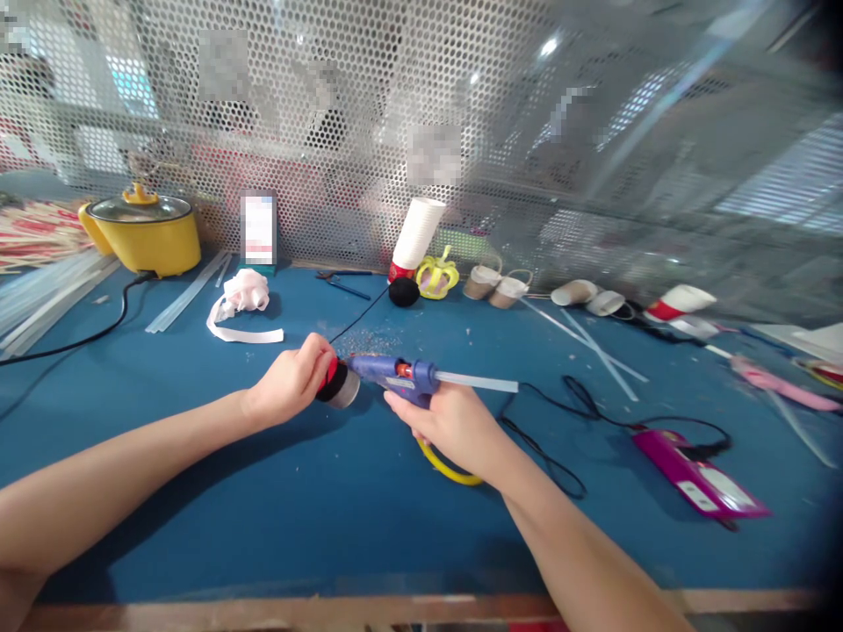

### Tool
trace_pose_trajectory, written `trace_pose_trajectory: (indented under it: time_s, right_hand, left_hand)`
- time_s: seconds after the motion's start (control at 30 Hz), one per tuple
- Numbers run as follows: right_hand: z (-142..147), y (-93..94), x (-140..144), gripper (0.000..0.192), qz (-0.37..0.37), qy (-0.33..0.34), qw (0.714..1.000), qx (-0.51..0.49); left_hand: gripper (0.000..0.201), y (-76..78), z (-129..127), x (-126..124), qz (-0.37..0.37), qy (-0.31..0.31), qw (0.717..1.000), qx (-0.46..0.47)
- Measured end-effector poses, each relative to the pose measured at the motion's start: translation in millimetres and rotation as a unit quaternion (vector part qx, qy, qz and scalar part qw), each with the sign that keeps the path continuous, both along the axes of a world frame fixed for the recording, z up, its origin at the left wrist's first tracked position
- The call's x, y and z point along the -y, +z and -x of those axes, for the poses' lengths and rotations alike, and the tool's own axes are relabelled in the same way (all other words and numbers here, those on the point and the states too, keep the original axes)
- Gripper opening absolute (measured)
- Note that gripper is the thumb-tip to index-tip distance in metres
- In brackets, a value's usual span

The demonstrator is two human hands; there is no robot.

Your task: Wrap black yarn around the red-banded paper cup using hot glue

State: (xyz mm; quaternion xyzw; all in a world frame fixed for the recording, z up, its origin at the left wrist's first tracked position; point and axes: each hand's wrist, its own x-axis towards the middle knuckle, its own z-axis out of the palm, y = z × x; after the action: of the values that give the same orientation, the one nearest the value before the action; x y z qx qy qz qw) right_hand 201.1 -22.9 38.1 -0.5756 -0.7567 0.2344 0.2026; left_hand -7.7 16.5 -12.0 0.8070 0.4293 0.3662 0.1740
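Observation:
My left hand is closed around a small paper cup partly wrapped in black and red yarn. A black strand runs from it to a black yarn ball farther back. Gripped in my right hand is a blue hot glue gun, its nozzle at the cup's wrapped side; whether they touch I cannot tell. A translucent glue stick sticks out of the gun's rear. Below my right hand lies a yellow ring, partly hidden.
A yellow electric pot and loose glue sticks are at left. Crumpled white ribbon, pliers, stacked paper cups and a yellow woven basket line the back. A purple power strip with black cable lies right.

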Motion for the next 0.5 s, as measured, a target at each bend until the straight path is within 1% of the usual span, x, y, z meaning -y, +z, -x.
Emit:
trace_pose_trajectory:
  time_s: [0.13,0.33,0.5]
  right_hand:
    - [2.5,2.3,-1.2,0.028,0.017,-0.009,1.0,-0.013]
    - [3.1,5.9,0.8,0.023,0.04,-0.015,0.999,-0.031]
    - [2.7,7.8,-1.8,0.021,0.038,-0.009,0.999,-0.038]
  left_hand:
    - [0.011,-1.8,0.1,-0.7,-0.009,-0.004,1.0,-0.003]
    - [0.011,-2.2,0.4,-0.8,-0.011,-0.005,1.0,-0.007]
    - [0.011,-0.1,-0.3,0.3,-0.022,-0.004,0.999,-0.023]
